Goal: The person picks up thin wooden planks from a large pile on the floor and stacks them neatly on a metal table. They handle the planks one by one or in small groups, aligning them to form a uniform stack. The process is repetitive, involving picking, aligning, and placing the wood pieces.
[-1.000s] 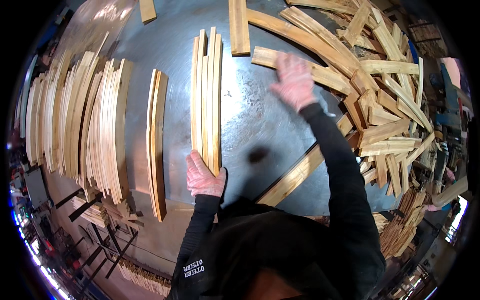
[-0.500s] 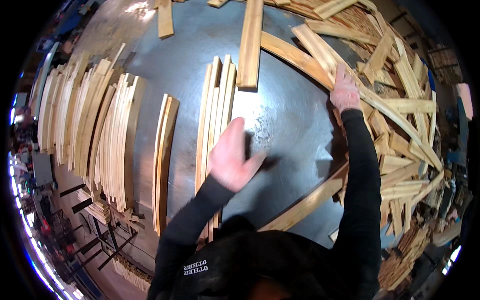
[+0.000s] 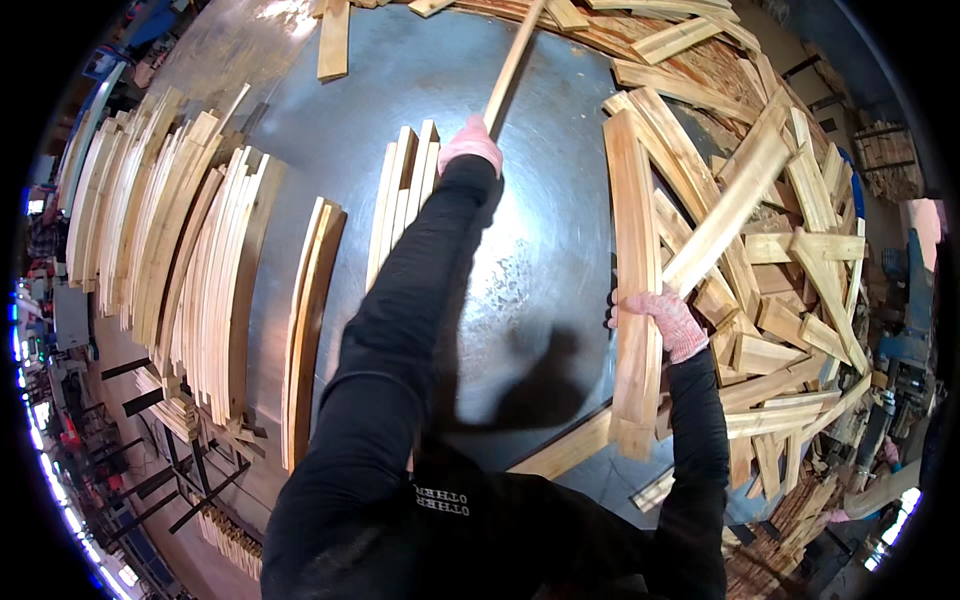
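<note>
My left hand (image 3: 472,147), in a light pinkish glove, is closed round the near end of a narrow wooden board (image 3: 515,68). That board is turned on its edge and reaches toward the far side of the metal table (image 3: 540,230). On the right, my gloved right hand (image 3: 665,318) grips a wider wooden board (image 3: 632,220) across its middle, fingertips showing past its left edge. A second plank (image 3: 735,205) slants away from beside that hand, over the pile. A short row of boards (image 3: 405,185) lies just left of my left forearm, which partly hides it.
A jumbled heap of boards (image 3: 785,325) covers the right side. Two boards (image 3: 312,330) lie side by side at left, and a large row of stacked boards (image 3: 190,250) stands beyond them. Another board (image 3: 565,445) angles across the table's near edge.
My left hand has moved away and closed on the middle board, which has turned from flat onto its edge. My right hand has come nearer, bringing a board alongside the heap.
</note>
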{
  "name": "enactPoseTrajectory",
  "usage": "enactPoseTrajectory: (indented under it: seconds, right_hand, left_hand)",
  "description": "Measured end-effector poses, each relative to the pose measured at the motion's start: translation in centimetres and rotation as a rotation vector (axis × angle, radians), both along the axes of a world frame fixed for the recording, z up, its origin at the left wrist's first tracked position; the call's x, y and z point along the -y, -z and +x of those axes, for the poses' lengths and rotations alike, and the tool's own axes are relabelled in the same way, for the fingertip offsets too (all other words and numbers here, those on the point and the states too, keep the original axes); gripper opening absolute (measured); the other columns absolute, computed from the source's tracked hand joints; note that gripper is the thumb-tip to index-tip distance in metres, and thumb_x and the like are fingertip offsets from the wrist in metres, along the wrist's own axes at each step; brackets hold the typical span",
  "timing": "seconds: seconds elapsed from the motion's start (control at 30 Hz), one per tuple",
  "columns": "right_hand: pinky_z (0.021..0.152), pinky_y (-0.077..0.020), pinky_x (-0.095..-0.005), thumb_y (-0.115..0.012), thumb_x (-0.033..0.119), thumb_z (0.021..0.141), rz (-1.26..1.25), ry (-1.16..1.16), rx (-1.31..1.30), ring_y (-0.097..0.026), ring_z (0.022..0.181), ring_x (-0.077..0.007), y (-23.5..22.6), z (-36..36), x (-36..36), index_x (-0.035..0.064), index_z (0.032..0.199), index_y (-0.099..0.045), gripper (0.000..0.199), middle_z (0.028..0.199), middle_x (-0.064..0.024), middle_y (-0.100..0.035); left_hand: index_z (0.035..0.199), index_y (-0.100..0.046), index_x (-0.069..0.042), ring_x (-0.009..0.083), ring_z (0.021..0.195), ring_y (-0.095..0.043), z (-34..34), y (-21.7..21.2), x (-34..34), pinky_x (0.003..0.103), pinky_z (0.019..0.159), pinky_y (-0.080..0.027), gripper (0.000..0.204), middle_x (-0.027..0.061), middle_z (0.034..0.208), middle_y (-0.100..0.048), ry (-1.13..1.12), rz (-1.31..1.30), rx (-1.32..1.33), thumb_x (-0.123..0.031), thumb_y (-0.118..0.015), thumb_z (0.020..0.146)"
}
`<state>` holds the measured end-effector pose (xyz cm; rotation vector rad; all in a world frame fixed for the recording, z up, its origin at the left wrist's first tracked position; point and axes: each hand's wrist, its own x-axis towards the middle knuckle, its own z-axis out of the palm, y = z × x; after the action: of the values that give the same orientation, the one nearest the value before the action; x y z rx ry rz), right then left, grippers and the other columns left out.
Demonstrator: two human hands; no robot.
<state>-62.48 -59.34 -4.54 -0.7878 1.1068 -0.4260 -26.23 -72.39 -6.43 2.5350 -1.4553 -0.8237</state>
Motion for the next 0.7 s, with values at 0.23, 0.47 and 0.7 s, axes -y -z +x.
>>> enactPoseTrajectory:
  seconds: [0.23,0.47,0.7]
  right_hand:
    - [0.074,-0.0583,-0.0403,-0.062,0.034,0.095,0.054,0.162,0.375,-0.069,0.083,-0.0298,-0.6,3.4,-1.7,-0.0077,0.117,-0.056,0.047,0.096,-0.0164,-0.068]
    - [0.072,-0.0556,-0.0398,-0.053,0.060,0.091,-0.785,-0.110,-0.820,-0.068,0.077,-0.0365,8.2,13.4,-7.8,-0.0043,0.116,-0.054,0.069,0.090,-0.0213,-0.067]
    - [0.076,-0.0533,-0.0335,-0.068,0.052,0.084,-0.277,-0.057,-0.267,-0.065,0.078,-0.0253,2.3,15.2,-6.3,-0.0036,0.138,-0.035,0.085,0.095,-0.0161,-0.067]
  left_hand:
    - [0.128,-0.045,0.006,0.0370,0.096,-0.064,-2.4,-1.1,-17.3,0.053,0.088,-0.056,0.056,0.0196,0.104,-0.061,-0.342,-0.123,-2.079,-0.006,-0.071,0.079]
    - [0.148,-0.027,0.002,0.0196,0.120,-0.048,-8.2,4.2,-33.4,0.032,0.096,-0.046,0.083,0.0123,0.130,-0.052,-0.302,-0.278,-1.284,-0.015,-0.076,0.083]
    - [0.149,-0.019,0.005,0.0282,0.123,-0.050,-8.6,-0.5,-40.1,0.035,0.104,-0.040,0.101,0.0230,0.135,-0.050,-0.216,-0.319,-0.859,-0.033,-0.081,0.078]
